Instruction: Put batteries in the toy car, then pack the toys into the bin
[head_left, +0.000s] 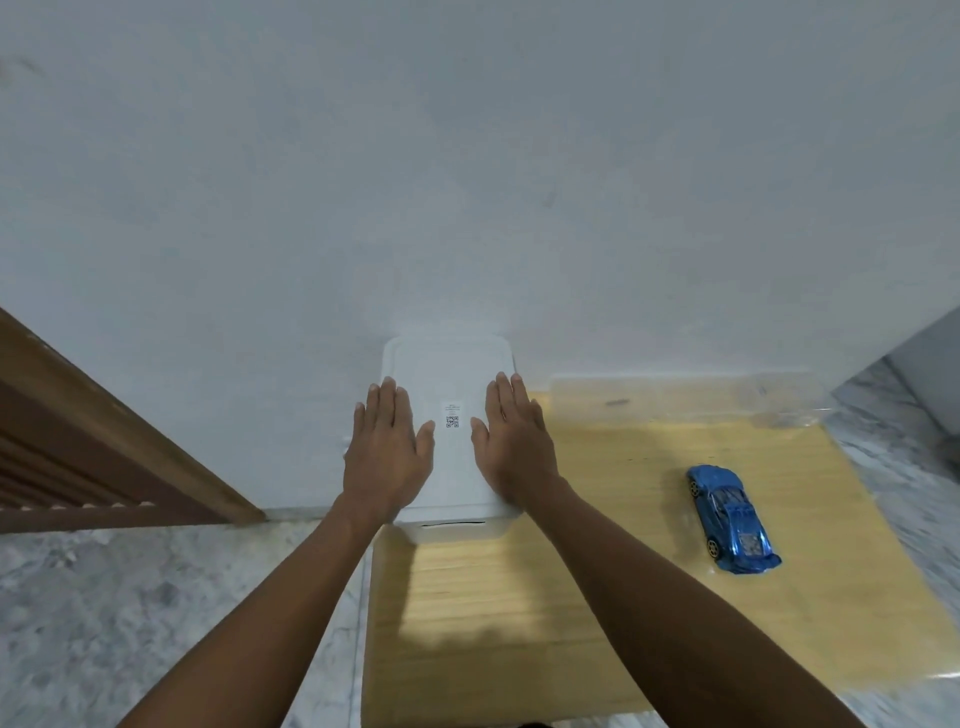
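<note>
A white plastic bin with its lid on stands against the wall, at the back left of a yellow wooden board. My left hand lies flat on the left half of the lid, fingers straight. On the right half my right hand lies flat in the same way. A small QR label shows between them. A blue toy car sits on the board to the right, apart from both hands. No batteries are visible.
A clear plastic sheet lies along the board's far edge. Grey marble floor surrounds the board. A brown wooden door frame stands at the left, and the white wall rises right behind the bin.
</note>
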